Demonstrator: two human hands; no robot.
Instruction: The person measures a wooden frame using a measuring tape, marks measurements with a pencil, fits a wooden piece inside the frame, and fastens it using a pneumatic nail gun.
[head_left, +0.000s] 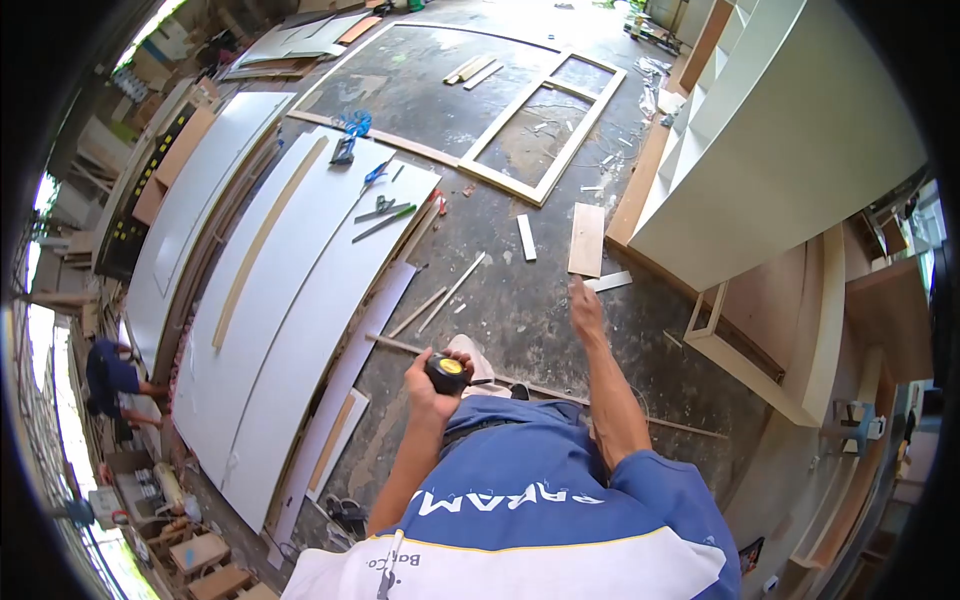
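My left hand (428, 392) is closed around a black tape measure (447, 372) with a yellow round label, held in front of my waist. A short dark piece juts from its right side; I cannot make out what it is. Ahead and to the right, my right hand (587, 312) pinches the near end of a short light-brown wooden board (587, 240). The fingertips are partly hidden at its edge. Just beside that hand, a white strip (610, 282) shows by the board's near end. Another white strip (527, 238) lies on the floor to the left.
White panels (285, 270) are stacked at the left, with a blue clamp-like tool (375, 173) and a square (384, 222) on top. A wooden frame (545, 185) lies ahead on the floor. A large cabinet (770, 150) stands right. Another person (112, 378) bends at far left.
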